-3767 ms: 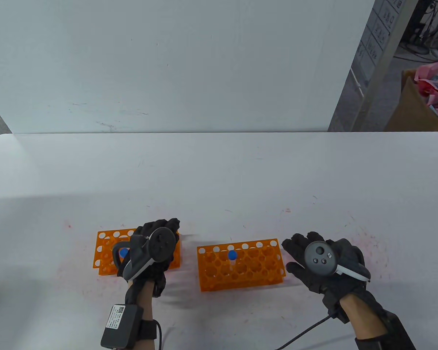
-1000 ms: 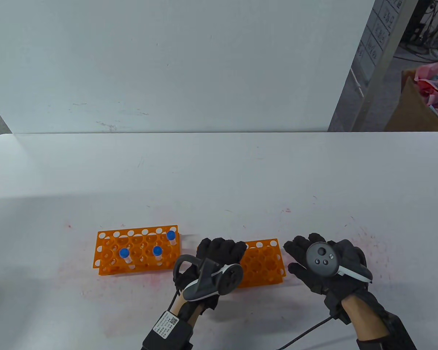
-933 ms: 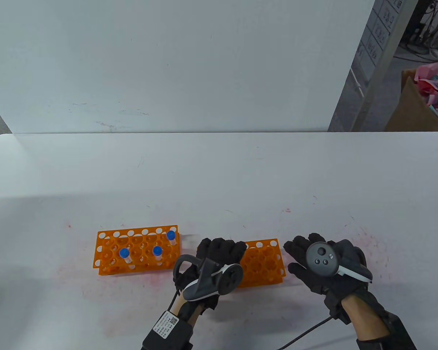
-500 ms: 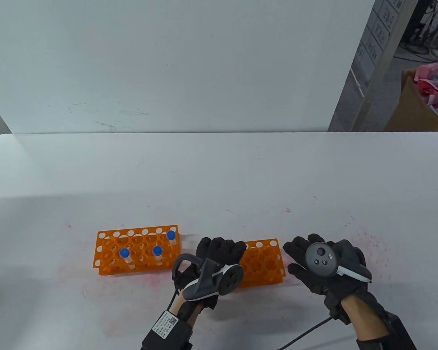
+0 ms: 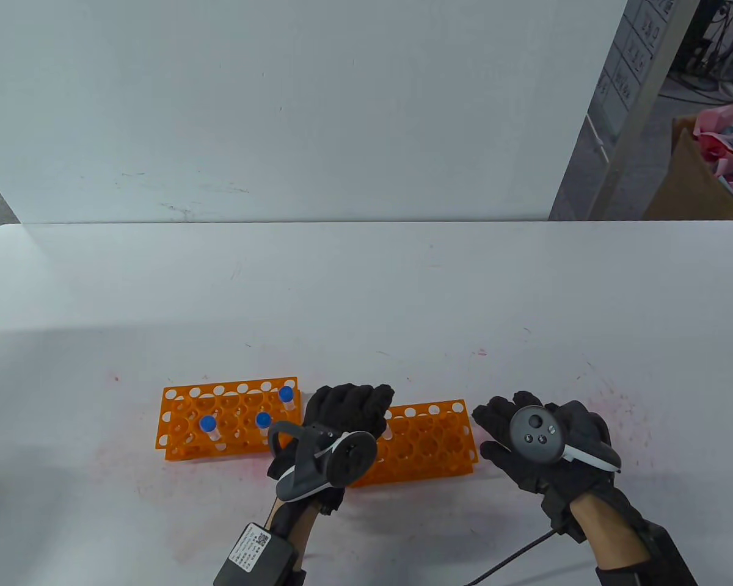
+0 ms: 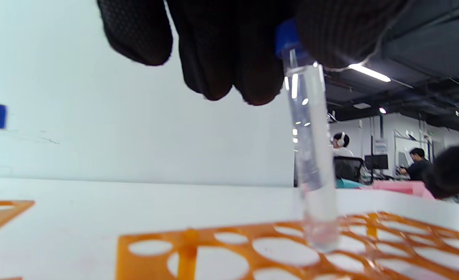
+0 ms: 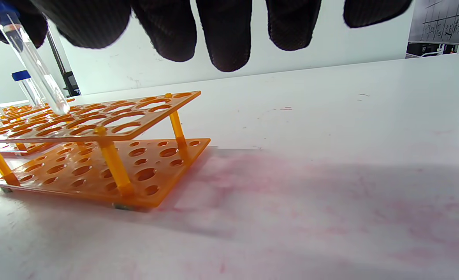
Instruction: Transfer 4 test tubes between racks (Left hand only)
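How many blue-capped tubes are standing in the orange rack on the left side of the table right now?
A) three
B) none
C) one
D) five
A: the table view shows three blue caps standing up from the left rack, while the left hand grips a fourth tube by its cap over the right rack.

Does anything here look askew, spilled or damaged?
Only small things: pink stains smear the table around both racks, and the test tube gripped by the left hand hangs tilted, tip just above the right rack.
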A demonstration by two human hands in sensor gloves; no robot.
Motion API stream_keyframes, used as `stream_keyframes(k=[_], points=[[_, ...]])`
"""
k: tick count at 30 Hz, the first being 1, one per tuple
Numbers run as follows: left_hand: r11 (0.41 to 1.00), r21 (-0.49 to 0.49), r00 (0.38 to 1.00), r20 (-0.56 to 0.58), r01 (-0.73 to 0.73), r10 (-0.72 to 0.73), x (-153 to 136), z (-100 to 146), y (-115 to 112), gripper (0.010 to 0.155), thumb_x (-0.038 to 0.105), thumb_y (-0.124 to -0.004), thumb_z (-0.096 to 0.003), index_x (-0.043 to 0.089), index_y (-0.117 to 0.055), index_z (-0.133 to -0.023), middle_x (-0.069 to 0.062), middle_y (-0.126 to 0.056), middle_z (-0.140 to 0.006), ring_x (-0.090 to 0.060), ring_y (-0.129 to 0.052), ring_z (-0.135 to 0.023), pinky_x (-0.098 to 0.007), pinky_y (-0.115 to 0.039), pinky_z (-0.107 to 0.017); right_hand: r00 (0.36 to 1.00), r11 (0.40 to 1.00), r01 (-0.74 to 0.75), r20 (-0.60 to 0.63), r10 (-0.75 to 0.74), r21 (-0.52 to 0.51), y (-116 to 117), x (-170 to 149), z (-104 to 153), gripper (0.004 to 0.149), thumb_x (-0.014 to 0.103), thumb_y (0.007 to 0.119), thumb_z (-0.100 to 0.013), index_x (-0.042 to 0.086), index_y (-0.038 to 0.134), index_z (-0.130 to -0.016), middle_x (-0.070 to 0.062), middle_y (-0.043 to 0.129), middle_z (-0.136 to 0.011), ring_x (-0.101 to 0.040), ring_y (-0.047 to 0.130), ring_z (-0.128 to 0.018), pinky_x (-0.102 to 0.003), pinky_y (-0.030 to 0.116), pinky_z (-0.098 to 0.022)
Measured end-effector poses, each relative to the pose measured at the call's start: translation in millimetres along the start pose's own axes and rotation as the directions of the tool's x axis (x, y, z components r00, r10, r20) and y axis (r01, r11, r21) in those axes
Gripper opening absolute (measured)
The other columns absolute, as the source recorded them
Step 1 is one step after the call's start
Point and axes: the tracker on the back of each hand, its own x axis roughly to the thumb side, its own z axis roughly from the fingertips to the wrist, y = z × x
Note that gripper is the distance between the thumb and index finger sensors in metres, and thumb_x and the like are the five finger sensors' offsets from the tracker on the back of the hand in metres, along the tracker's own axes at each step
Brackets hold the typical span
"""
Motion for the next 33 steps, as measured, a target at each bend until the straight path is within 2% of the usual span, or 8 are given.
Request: stream_keyframes(k=[11,18,22,28,33], points=[[0.99,0.115,0.988,-0.125,-0.075,0.09,-36.1,4.3,23.0,0.054,0.043,-0.075,-0.0482,0.032,-0.068,-0.1,0.001,-0.087,-0.097,-0.028,-0.09,-0.088,-0.056,-0.073,-0.067,1.0,1.0,0.0,0.013,-0.001,0.01,2.3,0.3,-1.4,0.061,0.053,0.058,-0.054,0.027,0.05,-0.108,-0.011,0.054,-0.117,-0.053,0.046,-0.103,-0.076,0.043,-0.066],[0.984,0.174,0.984,-0.166,-0.038,0.067,-57.6,8.5,41.2,0.053,0.043,-0.075,-0.0484,0.032,-0.069,-0.1,0.001,-0.088,-0.096,-0.028,-0.09,-0.087,-0.056,-0.074,-0.067,1.0,1.0,-0.003,0.025,0.003,0.012,3.6,4.0,-2.7,0.061,0.053,0.058,-0.054,0.027,0.05,-0.108,-0.011,0.054,-0.117,-0.052,0.046,-0.103,-0.076,0.043,-0.066],[0.98,0.195,0.983,-0.183,0.034,0.002,-78.2,17.7,53.0,0.053,0.044,-0.075,-0.048,0.033,-0.07,-0.1,0.002,-0.088,-0.095,-0.028,-0.091,-0.086,-0.056,-0.074,-0.067,1.0,1.0,-0.003,0.029,0.003,-0.002,1.7,2.7,-1.6,0.061,0.053,0.058,-0.054,0.027,0.05,-0.108,-0.011,0.054,-0.117,-0.053,0.046,-0.103,-0.076,0.043,-0.066],[0.961,0.274,0.955,-0.273,-0.04,0.118,-113.0,34.3,65.5,0.053,0.043,-0.076,-0.0481,0.032,-0.071,-0.099,0.0,-0.089,-0.095,-0.029,-0.091,-0.085,-0.056,-0.074,-0.066,1.0,1.0,-0.006,0.03,0.006,0.01,3.5,3.2,-2.3,0.061,0.053,0.058,-0.054,0.027,0.05,-0.108,-0.011,0.054,-0.117,-0.053,0.046,-0.103,-0.076,0.043,-0.066],[0.953,0.304,0.937,-0.327,-0.019,0.123,-129.4,43.3,73.4,0.052,0.043,-0.076,-0.0481,0.032,-0.071,-0.099,0.001,-0.089,-0.095,-0.029,-0.091,-0.085,-0.056,-0.075,-0.066,1.0,1.0,-0.002,0.023,0.002,0.002,2.7,3.3,-2.8,0.061,0.053,0.058,-0.054,0.027,0.05,-0.108,-0.011,0.054,-0.117,-0.052,0.046,-0.103,-0.076,0.043,-0.066]])
